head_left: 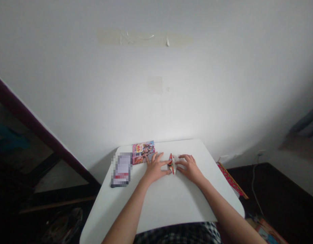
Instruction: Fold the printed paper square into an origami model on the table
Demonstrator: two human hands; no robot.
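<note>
A small folded piece of printed paper, red and white with pointed ends, is on the white table between my two hands. My left hand has its thumb and index finger on the paper's left side, while its other fingers spread out over the table towards a colourful printed leaflet. From the right, my right hand meets the paper with its thumb and fingertips, the fingers bent. The paper's underside and the exact finger contact are too small to make out.
A phone-like dark-edged object, blurred by pixels, lies left on the white table. The table's far edge meets a white wall. A red patterned item is beside the right edge. A cable hangs further right.
</note>
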